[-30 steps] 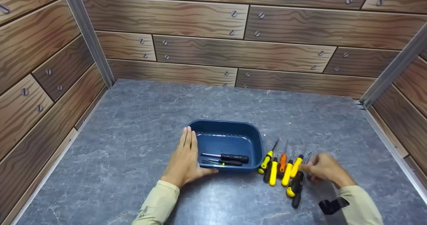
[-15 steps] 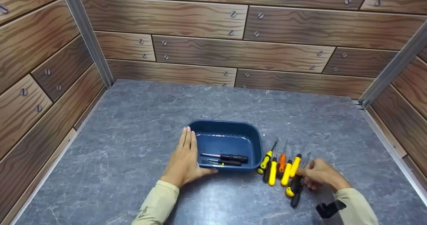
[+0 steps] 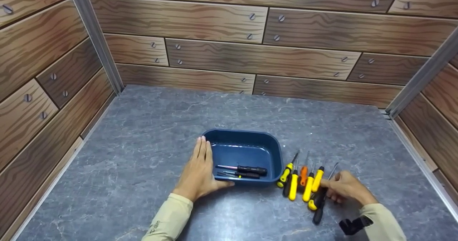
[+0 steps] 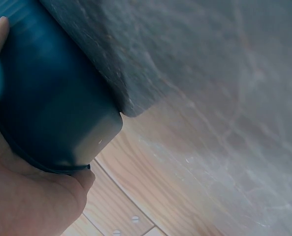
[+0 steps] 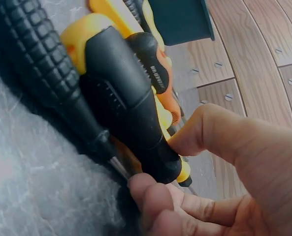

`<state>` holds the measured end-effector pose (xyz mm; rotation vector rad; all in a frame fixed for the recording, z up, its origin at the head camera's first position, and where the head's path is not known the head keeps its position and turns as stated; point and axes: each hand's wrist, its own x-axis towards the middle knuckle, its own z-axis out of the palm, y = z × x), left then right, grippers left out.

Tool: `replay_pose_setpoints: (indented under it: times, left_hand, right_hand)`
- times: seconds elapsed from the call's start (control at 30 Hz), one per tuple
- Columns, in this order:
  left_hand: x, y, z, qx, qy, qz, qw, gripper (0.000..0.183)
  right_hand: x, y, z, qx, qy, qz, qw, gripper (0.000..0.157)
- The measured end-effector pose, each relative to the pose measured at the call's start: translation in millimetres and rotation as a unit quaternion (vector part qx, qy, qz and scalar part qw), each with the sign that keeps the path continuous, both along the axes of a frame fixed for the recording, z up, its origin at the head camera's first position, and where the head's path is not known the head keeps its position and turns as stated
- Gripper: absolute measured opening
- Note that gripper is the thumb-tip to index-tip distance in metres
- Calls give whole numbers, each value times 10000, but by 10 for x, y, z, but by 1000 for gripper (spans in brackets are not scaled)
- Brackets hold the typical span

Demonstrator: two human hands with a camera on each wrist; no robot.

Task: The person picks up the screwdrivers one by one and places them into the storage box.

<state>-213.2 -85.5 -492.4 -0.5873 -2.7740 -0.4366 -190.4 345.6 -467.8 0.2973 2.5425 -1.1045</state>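
Note:
On the grey marbled tabletop sits a dark blue plastic bin [image 3: 247, 138]. A black-handled screwdriver [image 3: 253, 170] and smaller slim black ones lie inside along its front wall. My left hand [image 3: 196, 171] rests on the bin's left front corner, fingers straight along the left side and thumb along the front. To the right of the bin, my right hand [image 3: 347, 187] pinches a black-and-yellow screwdriver [image 5: 131, 83] near its neck, between thumb and fingers. Beside it lies a screwdriver with a ribbed black handle [image 5: 35, 54]; my fingertips are right at its shaft.
Several screwdrivers lie in a loose row between bin and right hand, among them a yellow-handled screwdriver [image 3: 293, 187] and an orange-handled screwdriver [image 3: 303, 176]. Wood-patterned panels [image 3: 214, 53] wall the table at the back and sides, with metal strips [image 3: 418, 78] at the corners.
My right hand has moved slightly left and down, and its thumb and fingers have come onto the black-and-yellow screwdriver. The left hand and the bin have stayed in place.

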Motion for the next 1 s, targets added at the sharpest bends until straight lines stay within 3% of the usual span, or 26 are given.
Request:
replay_pose_setpoints:
  times: [0.17, 0.43, 0.63, 1.0]
  left_hand:
    - [-1, -1, -11, 43, 29, 19, 10000, 138]
    - [-3, -4, -24, 89, 254, -47, 9996, 138]
    - [-2, 0, -16, 108, 97, -52, 9999, 138]
    - [-2, 4, -8, 132, -76, -1, 9999, 139]
  right_hand:
    - [-6, 16, 60, -253, -2, -186, 9995, 30]
    - [-44, 4, 163, -1127, 156, -523, 9921, 32]
    - [-115, -42, 205, -1506, 335, -637, 9860, 31]
    - [-283, -385, 372, -1568, 839, -307, 9836, 30]
